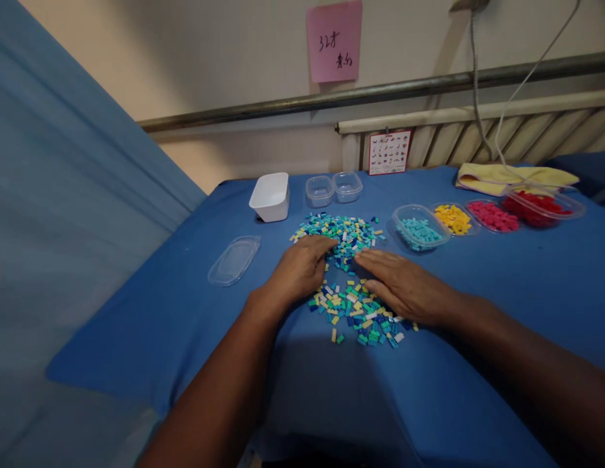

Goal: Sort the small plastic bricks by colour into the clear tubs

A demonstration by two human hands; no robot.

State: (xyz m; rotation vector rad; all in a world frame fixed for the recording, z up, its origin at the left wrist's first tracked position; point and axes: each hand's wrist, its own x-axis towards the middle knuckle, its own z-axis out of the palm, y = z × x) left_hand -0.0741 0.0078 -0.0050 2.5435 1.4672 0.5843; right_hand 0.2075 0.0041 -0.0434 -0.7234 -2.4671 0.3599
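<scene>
A pile of small building bricks (pixel 339 224) in blue, teal, green, yellow and white lies on the blue cloth. Nearer to me is a looser spread of the same bricks (pixel 358 305). At the left edge of the pile, my left hand (pixel 302 263) rests with fingers stretched forward over the bricks. My right hand (pixel 404 283) lies across from it, flat, its fingers extended and pointing left toward the pile. Neither hand visibly holds a brick. What lies under the palms is hidden.
On the right stand tubs of turquoise bricks (pixel 419 234), yellow bricks (pixel 453 219), pink bricks (pixel 492 215) and red bricks (pixel 537 207), near a yellow cloth (pixel 512 177). A white box (pixel 270 198), two clear tubs (pixel 320 191) and a clear lid (pixel 234 260) lie left and behind.
</scene>
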